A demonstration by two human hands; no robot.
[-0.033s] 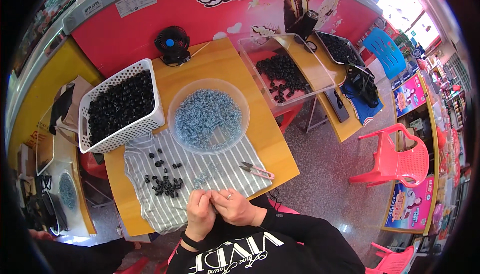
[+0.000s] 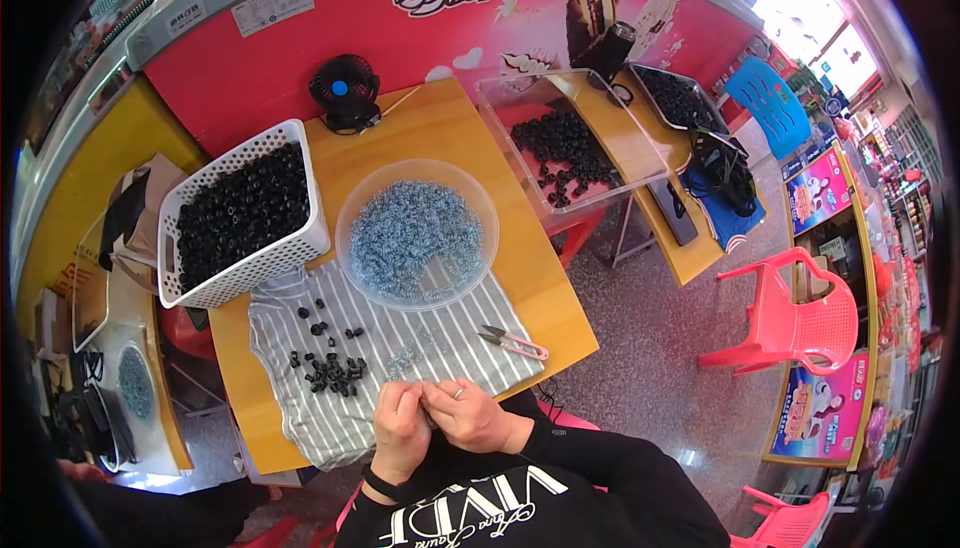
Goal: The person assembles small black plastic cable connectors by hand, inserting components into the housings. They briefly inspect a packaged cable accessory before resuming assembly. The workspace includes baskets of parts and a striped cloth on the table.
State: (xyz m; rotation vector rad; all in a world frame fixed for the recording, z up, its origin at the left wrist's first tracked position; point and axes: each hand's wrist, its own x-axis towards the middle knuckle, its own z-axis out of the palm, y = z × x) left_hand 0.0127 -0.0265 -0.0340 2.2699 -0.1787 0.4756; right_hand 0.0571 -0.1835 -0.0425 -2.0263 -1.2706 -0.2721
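At the table's near edge, my left hand [image 2: 401,421] and my right hand [image 2: 462,415] meet with fingers bent and pinched together. Whatever they hold, if anything, is hidden behind the fingers. Just beyond them, a few small clear-blue pieces [image 2: 404,357] lie on a grey striped cloth [image 2: 290,418]. To the left sits a loose group of small black ring-like parts [image 2: 336,375]. A round clear tub [image 2: 489,248] full of blue pieces [image 2: 410,233] stands farther off. Pink-handled thread snips [image 2: 520,345] rest on the cloth at the right.
A white basket [image 2: 318,218] heaped with black parts stands at the left, near a small black fan [image 2: 344,93]. Right of the table are a clear bin [image 2: 640,163] of black parts, a side table [image 2: 690,263] and a red chair [image 2: 790,313].
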